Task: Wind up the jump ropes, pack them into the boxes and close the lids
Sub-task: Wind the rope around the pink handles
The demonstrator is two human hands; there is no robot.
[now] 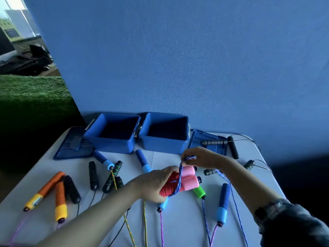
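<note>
My left hand (154, 184) grips a pair of red-and-pink jump rope handles (187, 180) held side by side above the table. A blue braided rope (179, 179) crosses over the handles. My right hand (203, 157) pinches a loop of that rope just above the handles. Two open blue boxes stand at the back: the left box (110, 138) and the right box (164, 138), both with nothing visible inside. Their lids lie flat beside them, one at the left (73, 145) and one at the right (206, 139).
Several other jump ropes lie spread on the white table (178, 225): orange-yellow handles (51, 191), black handles (93, 175), blue handles (223, 200), a green handle (199, 191). Their cords hang over the front edge. A blue wall stands behind the boxes.
</note>
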